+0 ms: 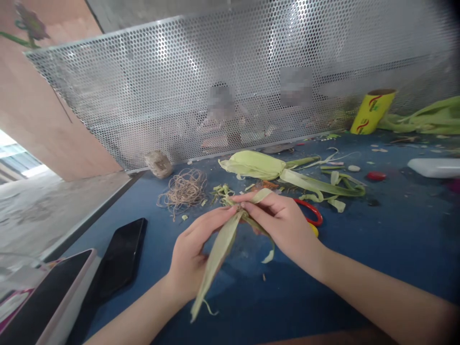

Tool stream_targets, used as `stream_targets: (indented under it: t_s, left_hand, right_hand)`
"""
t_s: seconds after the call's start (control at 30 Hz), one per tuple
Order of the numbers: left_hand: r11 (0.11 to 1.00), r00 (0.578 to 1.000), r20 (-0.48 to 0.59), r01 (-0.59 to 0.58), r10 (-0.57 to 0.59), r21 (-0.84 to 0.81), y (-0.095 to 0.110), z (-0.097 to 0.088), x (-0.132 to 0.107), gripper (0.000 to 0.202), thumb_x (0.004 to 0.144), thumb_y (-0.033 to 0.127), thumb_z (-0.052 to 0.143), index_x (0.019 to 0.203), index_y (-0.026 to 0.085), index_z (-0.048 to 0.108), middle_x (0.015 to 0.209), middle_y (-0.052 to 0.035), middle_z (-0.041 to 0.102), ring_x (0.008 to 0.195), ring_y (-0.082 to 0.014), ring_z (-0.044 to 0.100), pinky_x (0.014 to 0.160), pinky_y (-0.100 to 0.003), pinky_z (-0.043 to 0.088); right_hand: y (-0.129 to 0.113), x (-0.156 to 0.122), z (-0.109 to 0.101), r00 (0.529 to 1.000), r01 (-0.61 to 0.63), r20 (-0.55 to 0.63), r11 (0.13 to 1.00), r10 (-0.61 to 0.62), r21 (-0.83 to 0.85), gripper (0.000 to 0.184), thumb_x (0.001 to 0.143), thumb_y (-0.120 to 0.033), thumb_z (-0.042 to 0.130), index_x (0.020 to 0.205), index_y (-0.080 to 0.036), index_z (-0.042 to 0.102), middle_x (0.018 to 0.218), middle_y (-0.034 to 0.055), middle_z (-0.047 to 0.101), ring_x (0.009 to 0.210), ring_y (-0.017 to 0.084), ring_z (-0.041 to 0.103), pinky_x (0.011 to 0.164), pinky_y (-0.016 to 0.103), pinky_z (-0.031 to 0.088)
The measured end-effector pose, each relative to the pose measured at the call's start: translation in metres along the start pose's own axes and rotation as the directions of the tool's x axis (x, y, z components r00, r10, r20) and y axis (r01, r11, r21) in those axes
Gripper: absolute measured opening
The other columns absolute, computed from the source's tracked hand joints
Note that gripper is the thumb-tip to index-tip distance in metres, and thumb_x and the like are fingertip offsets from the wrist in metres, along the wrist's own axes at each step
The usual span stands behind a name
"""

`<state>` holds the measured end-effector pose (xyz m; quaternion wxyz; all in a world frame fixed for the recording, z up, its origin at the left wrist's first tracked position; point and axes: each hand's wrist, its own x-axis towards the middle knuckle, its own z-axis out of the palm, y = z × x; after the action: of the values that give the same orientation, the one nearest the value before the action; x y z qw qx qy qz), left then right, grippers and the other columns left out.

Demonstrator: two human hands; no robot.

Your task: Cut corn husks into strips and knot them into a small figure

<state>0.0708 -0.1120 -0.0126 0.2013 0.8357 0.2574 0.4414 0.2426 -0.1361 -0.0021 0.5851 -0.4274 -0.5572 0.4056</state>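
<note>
Both hands meet over a blue table (377, 239), pinching a long pale green corn husk strip (215, 258). My left hand (194, 254) grips the strip from the left, fingertips closed on its upper end, and the strip hangs down past the wrist. My right hand (283, 223) is closed on the same upper end from the right, with another bit of husk folded over its fingers. Red-handled scissors (311, 211) lie just behind the right hand, partly hidden by it.
A pile of corn husks (273, 167) lies behind the hands. A tangle of tan twine (185, 189) sits to the left. Two dark phones (118, 261) rest at the lower left. A perforated metal screen (215, 72) closes off the back; a yellow roll (372, 112) stands there.
</note>
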Motion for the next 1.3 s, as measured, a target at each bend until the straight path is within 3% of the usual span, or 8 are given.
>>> stream_targets:
  t_s: [0.13,0.3,0.47,0.73,0.9,1.03,1.17,1.3]
  left_hand:
    - [0.994,0.999,0.021,0.028,-0.026,-0.108,0.004,-0.002,0.002,0.054,0.072,0.011,0.064,0.121,0.031,0.054,0.114,-0.0055,0.064,0.089,-0.0221,0.065,0.078,-0.032,0.054]
    - [0.988,0.986,-0.071,0.145,-0.149,-0.056,0.011,-0.003,0.008,0.02,0.082,0.021,0.056,0.093,0.027,0.071,0.083,0.0002,0.074,0.057,-0.0141,0.067,0.06,-0.025,0.055]
    - [0.899,0.91,-0.089,0.379,-0.406,-0.219,0.01,0.0,0.011,0.023,0.084,0.031,0.052,0.081,0.024,0.074,0.078,0.0012,0.075,0.041,-0.0134,0.064,0.047,-0.026,0.057]
    - [0.597,0.741,0.001,0.542,-0.671,-0.591,0.015,0.007,0.02,0.025,0.076,0.036,0.061,0.08,0.013,0.07,0.073,-0.0075,0.074,0.072,-0.0271,0.07,0.042,-0.028,0.057]
    - [0.566,0.768,0.06,0.519,-0.637,-0.64,0.011,0.007,0.022,0.025,0.078,0.036,0.06,0.082,0.013,0.069,0.077,-0.0068,0.074,0.075,-0.0247,0.07,0.051,-0.031,0.06]
    - [0.63,0.815,0.064,0.492,-0.576,-0.601,0.012,0.007,0.021,0.028,0.073,0.024,0.067,0.1,0.016,0.063,0.065,0.0007,0.072,0.066,-0.0189,0.069,0.054,-0.029,0.06]
    - [0.713,0.835,0.037,0.491,-0.549,-0.501,0.014,0.007,0.021,0.011,0.069,0.017,0.069,0.08,0.014,0.069,0.065,0.001,0.072,0.055,-0.0152,0.068,0.053,-0.022,0.058]
    - [0.792,0.865,0.004,0.46,-0.501,-0.401,0.012,0.005,0.023,0.006,0.069,0.014,0.066,0.068,0.016,0.072,0.07,0.0,0.074,0.047,-0.0113,0.066,0.051,-0.016,0.055]
  right_hand:
    - [0.004,0.0,-0.001,1.0,0.002,0.005,1.0,-0.002,0.021,0.02,0.081,-0.027,0.055,0.093,-0.025,0.07,0.054,-0.003,0.05,0.046,0.009,0.042,0.045,0.023,0.036]
    - [0.006,0.0,0.001,1.0,-0.017,0.018,0.998,0.018,-0.059,0.02,0.081,-0.028,0.054,0.088,-0.022,0.072,0.05,-0.0036,0.044,0.044,0.009,0.036,0.043,0.023,0.031]
    - [0.006,0.003,0.0,0.998,-0.07,-0.01,0.994,0.069,-0.088,0.023,0.082,-0.03,0.052,0.09,-0.021,0.071,0.045,-0.0043,0.042,0.041,0.009,0.035,0.041,0.023,0.029]
    - [0.002,0.003,-0.005,0.996,0.019,-0.076,0.975,-0.037,-0.219,0.023,0.082,-0.024,0.052,0.092,-0.02,0.072,0.049,-0.0031,0.051,0.044,0.009,0.045,0.044,0.022,0.035]
    - [0.004,0.002,-0.003,1.0,0.02,0.0,0.997,-0.02,-0.079,0.022,0.078,-0.027,0.058,0.096,-0.018,0.068,0.066,0.0009,0.065,0.06,0.014,0.061,0.052,0.023,0.047]
    - [0.012,0.001,0.0,0.997,0.033,0.076,0.999,-0.035,0.029,0.026,0.072,-0.02,0.063,0.099,-0.019,0.064,0.081,0.0028,0.069,0.076,0.017,0.066,0.066,0.027,0.054]
    - [0.018,-0.001,0.001,0.992,0.095,0.088,0.993,-0.089,-0.064,0.025,0.077,-0.021,0.059,0.101,-0.022,0.063,0.082,0.0025,0.069,0.075,0.018,0.066,0.065,0.029,0.055]
    - [0.017,-0.003,0.0,0.973,0.229,0.062,0.957,-0.222,-0.176,0.025,0.078,-0.021,0.058,0.103,-0.022,0.061,0.098,0.0048,0.067,0.09,0.019,0.063,0.079,0.031,0.052]
